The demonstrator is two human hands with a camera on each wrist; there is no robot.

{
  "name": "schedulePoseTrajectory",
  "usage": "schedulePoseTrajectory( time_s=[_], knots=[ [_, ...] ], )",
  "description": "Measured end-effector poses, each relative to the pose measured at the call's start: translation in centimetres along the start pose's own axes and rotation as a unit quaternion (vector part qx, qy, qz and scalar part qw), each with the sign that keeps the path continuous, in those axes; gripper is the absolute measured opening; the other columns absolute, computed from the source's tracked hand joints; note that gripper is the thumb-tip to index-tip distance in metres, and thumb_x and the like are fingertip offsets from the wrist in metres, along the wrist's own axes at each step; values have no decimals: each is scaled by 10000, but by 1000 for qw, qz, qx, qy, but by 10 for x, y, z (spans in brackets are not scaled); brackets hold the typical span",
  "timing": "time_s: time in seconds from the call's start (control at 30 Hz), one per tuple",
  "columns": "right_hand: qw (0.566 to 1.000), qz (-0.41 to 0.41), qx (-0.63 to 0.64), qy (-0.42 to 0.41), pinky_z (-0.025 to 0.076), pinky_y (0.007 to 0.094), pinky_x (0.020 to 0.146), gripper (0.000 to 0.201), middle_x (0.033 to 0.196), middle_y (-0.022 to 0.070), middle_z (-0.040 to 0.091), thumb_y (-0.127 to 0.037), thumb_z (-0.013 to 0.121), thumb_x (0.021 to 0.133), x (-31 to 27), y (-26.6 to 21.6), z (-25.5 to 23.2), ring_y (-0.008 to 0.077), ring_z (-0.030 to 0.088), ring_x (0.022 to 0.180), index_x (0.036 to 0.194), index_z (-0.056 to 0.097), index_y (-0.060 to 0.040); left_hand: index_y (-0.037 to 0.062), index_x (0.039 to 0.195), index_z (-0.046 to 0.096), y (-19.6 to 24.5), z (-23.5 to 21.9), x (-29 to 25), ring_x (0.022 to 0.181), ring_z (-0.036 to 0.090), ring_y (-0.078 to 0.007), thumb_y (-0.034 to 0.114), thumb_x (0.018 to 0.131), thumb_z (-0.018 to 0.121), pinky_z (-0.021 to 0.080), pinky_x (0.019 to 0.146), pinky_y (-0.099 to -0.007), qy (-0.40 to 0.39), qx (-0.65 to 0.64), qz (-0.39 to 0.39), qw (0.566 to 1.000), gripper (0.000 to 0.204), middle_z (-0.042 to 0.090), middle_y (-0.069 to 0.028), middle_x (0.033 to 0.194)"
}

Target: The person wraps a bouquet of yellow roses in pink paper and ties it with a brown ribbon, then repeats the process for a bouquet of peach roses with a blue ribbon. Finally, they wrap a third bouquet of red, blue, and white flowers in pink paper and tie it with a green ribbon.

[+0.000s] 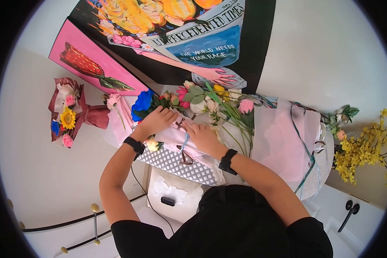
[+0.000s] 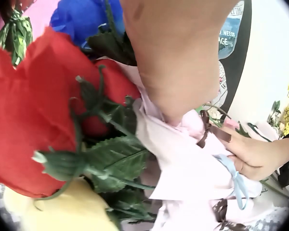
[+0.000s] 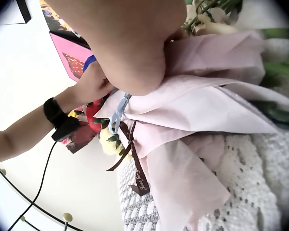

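A bouquet in pale pink wrapping paper lies across the bench-like surface, with a red rose, a cream-yellow flower and a blue flower at its head. My left hand bends its fingers over the upper edge of the paper, close to the blooms. Lower down, my right hand grips the wrapped stems, its thumb beside a light blue ribbon bow. A brown ribbon bow sits at its fingertips. Another brown ribbon hangs on the near side. Both wrist views hide most fingertips.
Loose flowers and green stems lie behind the bouquet. Pink sheets with a dark green ribbon spread on the right. A finished-looking bouquet stands left; paintings lean behind. A white lacy cloth covers the surface.
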State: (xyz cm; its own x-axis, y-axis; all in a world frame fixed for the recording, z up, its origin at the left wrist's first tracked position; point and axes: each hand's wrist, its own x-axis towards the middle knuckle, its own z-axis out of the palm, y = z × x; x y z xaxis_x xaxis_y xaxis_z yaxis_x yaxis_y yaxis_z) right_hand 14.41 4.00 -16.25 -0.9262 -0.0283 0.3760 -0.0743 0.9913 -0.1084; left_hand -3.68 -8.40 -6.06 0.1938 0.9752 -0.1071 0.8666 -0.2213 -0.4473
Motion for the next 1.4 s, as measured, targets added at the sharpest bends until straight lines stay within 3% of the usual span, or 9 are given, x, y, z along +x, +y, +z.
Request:
schedulePoseTrajectory(
  time_s=[0.33,0.77,0.9,1.1,1.2,1.27,1.3,1.37,1.4],
  knots=[
    [994,13,110,12,404,353,686,500,960,91,503,-203,542,769,-13,14,-16,222,519,806,1232,429,-51,43,1097,558,1,-16,17,1045,489,-232,204,673,556,306,993,-439,27,-61,-53,996,454,572,-85,1043],
    [990,136,-5,29,383,410,744,304,989,149,518,-190,573,739,-112,175,-95,300,471,922,989,550,-18,37,951,542,17,13,160,936,532,-270,75,681,545,436,759,-384,129,-194,-145,962,273,545,-108,958],
    [1000,5,-17,-22,375,410,751,368,1030,142,513,-219,570,755,-137,164,-88,300,466,931,1054,530,-8,47,960,542,32,39,192,932,545,-266,78,699,545,444,750,-386,92,-133,-176,971,263,552,-100,947],
    [990,136,23,6,385,415,742,318,991,142,545,-222,548,780,-151,173,-70,307,481,909,1029,571,-24,97,963,550,7,20,163,890,583,-221,75,723,527,470,671,-360,-27,-227,-286,931,242,565,-68,916],
    [955,266,109,-76,404,384,770,314,928,145,593,-254,531,831,-138,183,-68,288,521,932,1001,595,2,99,931,558,15,-25,143,815,589,-223,147,728,538,486,645,-378,122,-180,-232,948,210,550,-62,848],
    [764,458,452,45,430,331,780,367,879,142,627,-301,513,878,-127,187,-74,245,568,932,974,597,44,88,933,557,43,-59,145,778,571,-236,166,711,539,472,658,-377,175,-150,-135,964,236,529,-54,813],
    [764,456,455,38,430,331,780,367,879,142,627,-301,513,878,-117,187,-84,245,568,932,974,597,44,79,941,558,61,-71,149,761,558,-242,175,702,539,463,663,-377,186,-136,-80,970,258,518,-52,800],
    [501,343,789,-90,451,310,769,323,948,120,632,-279,476,914,-86,184,-113,190,585,909,969,598,15,63,968,572,98,-80,161,795,534,-210,177,692,544,451,677,-375,232,-123,14,965,300,521,-62,832],
    [501,341,789,-95,451,310,769,323,948,120,632,-279,476,914,-78,173,-118,190,585,909,969,598,15,51,949,572,114,-81,170,794,531,-217,196,694,539,448,683,-380,240,-57,47,968,296,518,-74,836]
  ],
)
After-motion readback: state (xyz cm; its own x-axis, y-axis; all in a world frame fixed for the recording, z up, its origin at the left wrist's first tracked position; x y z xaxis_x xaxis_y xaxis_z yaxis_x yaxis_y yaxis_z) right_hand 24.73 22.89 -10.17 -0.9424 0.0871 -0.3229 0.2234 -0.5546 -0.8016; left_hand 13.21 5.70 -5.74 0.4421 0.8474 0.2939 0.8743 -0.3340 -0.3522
